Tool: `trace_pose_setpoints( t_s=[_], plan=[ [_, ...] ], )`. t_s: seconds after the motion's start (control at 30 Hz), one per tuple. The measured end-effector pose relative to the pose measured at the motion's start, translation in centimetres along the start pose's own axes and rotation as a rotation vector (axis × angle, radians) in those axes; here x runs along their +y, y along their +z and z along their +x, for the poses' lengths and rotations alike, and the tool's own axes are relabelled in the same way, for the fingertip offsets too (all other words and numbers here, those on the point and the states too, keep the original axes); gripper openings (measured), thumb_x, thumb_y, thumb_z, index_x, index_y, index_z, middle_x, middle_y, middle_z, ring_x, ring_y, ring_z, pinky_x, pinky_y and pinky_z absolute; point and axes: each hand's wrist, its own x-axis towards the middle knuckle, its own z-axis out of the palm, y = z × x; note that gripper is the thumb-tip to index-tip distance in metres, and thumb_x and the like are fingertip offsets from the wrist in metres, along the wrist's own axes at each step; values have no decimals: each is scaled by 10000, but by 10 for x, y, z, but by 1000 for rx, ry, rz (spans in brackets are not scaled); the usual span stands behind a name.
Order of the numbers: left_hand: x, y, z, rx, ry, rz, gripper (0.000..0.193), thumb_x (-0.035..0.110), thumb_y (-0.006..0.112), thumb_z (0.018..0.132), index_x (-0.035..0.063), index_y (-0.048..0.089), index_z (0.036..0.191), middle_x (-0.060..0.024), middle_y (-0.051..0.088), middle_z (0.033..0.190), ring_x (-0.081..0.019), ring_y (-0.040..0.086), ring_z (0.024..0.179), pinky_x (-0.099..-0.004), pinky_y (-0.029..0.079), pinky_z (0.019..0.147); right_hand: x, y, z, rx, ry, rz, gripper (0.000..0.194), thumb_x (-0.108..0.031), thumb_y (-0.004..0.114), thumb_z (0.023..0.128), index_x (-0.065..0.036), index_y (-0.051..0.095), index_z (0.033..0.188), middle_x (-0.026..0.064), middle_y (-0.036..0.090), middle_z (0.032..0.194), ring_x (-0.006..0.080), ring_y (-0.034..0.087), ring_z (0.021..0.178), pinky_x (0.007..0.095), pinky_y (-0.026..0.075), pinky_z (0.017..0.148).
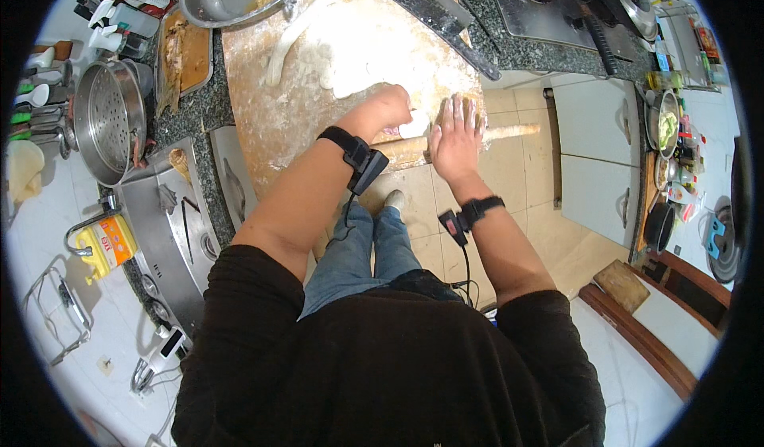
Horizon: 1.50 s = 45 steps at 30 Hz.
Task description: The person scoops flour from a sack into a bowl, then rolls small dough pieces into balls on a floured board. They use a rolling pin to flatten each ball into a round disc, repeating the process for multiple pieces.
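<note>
My left hand (389, 105) is curled at the near part of the floured wooden board (253, 89), its fingers closed on the edge of a small flat round of white dough (416, 126). Just below that round lies a wooden rolling pin (406, 148), one end reaching past the board's right edge. My right hand (457, 136) rests flat over the pin, fingers straight, a little apart and dusted with flour. A long dough strip (289, 44) lies farther back on the board. Beside it, the white middle is overexposed, so flour and dough cannot be told apart.
A steel bowl (218, 2) with filling stands at the back left. A cleaver (439, 2) lies across the back right, near the cooktop (561, 23). To the left are a fish on a tray (200, 53), a steel colander (110, 121) and the sink (158, 226).
</note>
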Motion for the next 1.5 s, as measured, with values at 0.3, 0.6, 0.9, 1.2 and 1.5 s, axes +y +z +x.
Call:
trace_pose_setpoints(
  t_s=[0.3, 0.6, 0.9, 1.2, 1.5],
  plan=[
    [3, 7, -11, 295, 238, 166, 192, 159, 665, 732, 70, 661, 902, -158, 657, 865, -330, 635, 823, -413, 506, 751, -2, -2, 0, 60, -27, 82, 598, -364, 404, 913, -94, 293, 1435, 179, 269, 1480, 379, 193, 1376, 558, 65, 1105],
    [11, 11, -13, 259, 190, 247, 179, 122, 634, 723, 30, 656, 874, -194, 648, 823, -359, 629, 807, -419, 504, 735, -8, 6, 43, 6, 50, 44, 591, -322, 384, 909, -54, 289, 1427, 173, 269, 1481, 368, 185, 1382, 554, 84, 1109],
    [-5, -2, -10, 29, 80, -32, 209, 134, 659, 729, 0, 662, 889, -189, 655, 823, -333, 643, 757, -382, 525, 695, -3, -4, -28, -70, 16, 66, 614, -367, 399, 916, -52, 285, 1431, 179, 231, 1493, 387, 139, 1389, 567, 43, 1106],
    [14, 10, -18, 257, 166, 229, 212, 161, 632, 758, 38, 657, 929, -164, 660, 889, -334, 632, 851, -409, 507, 772, -8, 1, 17, 31, -1, 69, 574, -350, 393, 918, -79, 323, 1420, 171, 268, 1481, 379, 183, 1379, 569, 84, 1102],
    [11, -1, -18, 94, 57, 281, 223, 140, 616, 746, 25, 653, 932, -186, 655, 859, -344, 634, 846, -422, 509, 754, -10, 4, 21, 30, -5, 54, 583, -337, 417, 906, -70, 323, 1416, 187, 275, 1473, 392, 173, 1378, 572, 79, 1101]
  ],
)
